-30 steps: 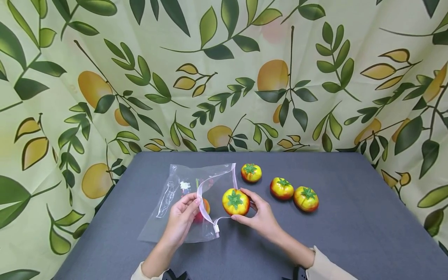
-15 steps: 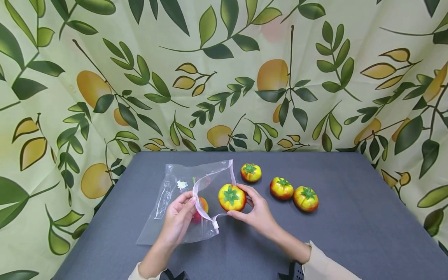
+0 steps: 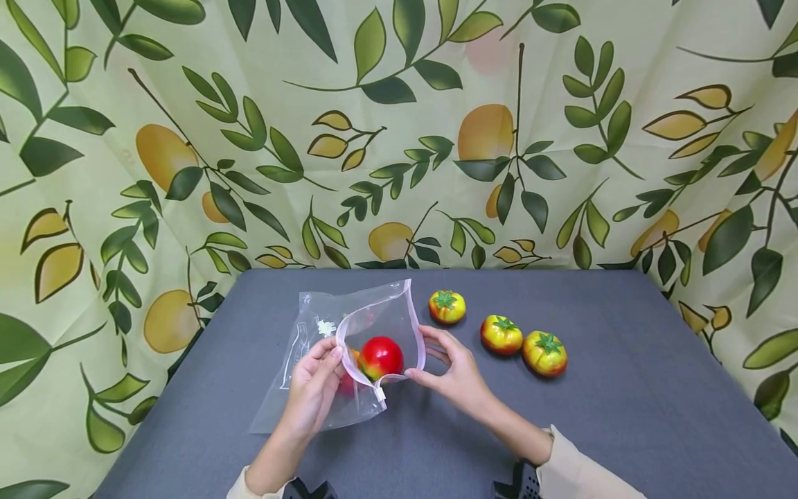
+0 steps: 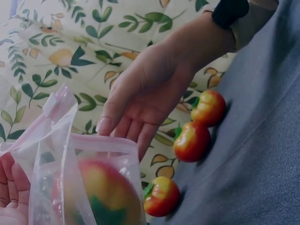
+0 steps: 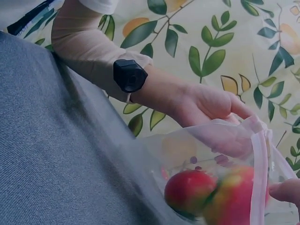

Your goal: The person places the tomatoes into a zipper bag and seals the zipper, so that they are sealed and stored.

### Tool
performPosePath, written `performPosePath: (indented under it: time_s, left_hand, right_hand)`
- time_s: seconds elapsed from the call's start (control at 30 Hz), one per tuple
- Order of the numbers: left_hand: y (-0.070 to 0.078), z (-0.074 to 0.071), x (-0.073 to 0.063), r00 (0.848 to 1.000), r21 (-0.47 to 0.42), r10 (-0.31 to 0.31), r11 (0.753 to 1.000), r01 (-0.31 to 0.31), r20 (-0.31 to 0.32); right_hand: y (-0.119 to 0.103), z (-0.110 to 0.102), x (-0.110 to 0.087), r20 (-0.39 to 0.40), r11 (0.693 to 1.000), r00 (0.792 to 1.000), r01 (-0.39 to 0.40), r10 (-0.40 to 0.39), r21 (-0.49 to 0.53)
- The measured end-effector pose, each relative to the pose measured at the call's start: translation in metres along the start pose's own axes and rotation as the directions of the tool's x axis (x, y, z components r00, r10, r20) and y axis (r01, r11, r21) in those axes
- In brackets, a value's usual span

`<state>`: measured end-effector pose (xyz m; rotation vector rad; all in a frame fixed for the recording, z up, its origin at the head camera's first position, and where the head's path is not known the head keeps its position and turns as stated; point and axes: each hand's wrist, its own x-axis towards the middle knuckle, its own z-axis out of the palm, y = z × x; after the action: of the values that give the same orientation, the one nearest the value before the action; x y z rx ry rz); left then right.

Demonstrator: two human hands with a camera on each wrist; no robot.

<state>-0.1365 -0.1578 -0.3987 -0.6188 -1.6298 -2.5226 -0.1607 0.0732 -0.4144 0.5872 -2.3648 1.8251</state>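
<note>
A clear zip bag (image 3: 330, 409) with a pinkish slider edge lies spread on the table, its mouth held apart facing right. My left hand (image 3: 314, 384) pinches the near side of that mouth between thumb and fingers. Just inside the opening sits a red-and-yellow tomato (image 3: 382, 357), its smooth red bottom toward the head camera. Another tomato (image 5: 187, 190) lies deeper in the bag, partly hidden behind the left hand in the head view. At the bag's right rim is my right hand (image 3: 458, 367), fingers spread and loosely bent, holding no tomato; its fingertips are at the rim.
Three more tomatoes with green leafy tops stand on the grey table (image 3: 623, 416): one alone (image 3: 447, 307) behind the bag, and two side by side (image 3: 501, 335) to the right of the hands. A leaf-patterned cloth (image 3: 399, 138) hangs behind the table.
The tomato in my right hand has moved left into the bag's mouth, been let go and rolled over, red side showing. The bag's mouth has widened; the right hand stays at its rim.
</note>
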Motion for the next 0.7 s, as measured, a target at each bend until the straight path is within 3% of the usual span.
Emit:
performPosePath:
  time_s: [0.17, 0.37, 0.5, 0.7]
  left_hand:
    - [0.001, -0.001, 0.001, 0.998, 0.034, 0.000, 0.999, 0.002, -0.056]
    - [0.003, -0.001, 0.002, 0.996, -0.004, 0.055, 0.998, -0.056, -0.064]
    - [0.004, 0.000, 0.003, 0.995, -0.007, 0.067, 0.998, -0.067, -0.075]
    - [0.005, 0.001, 0.002, 0.995, 0.039, 0.024, 0.999, -0.020, -0.098]
  right_hand:
    - [0.002, -0.002, -0.003, 0.025, 1.000, 1.000, -0.011, 0.011, 0.003]
    - [0.008, -0.003, -0.006, 0.086, 0.999, 0.996, -0.035, 0.035, -0.005]
    - [0.010, -0.002, -0.007, 0.139, 0.999, 0.990, 0.039, -0.035, -0.026]
    - [0.008, -0.001, -0.009, 0.147, 0.991, 0.981, 0.130, -0.123, -0.035]
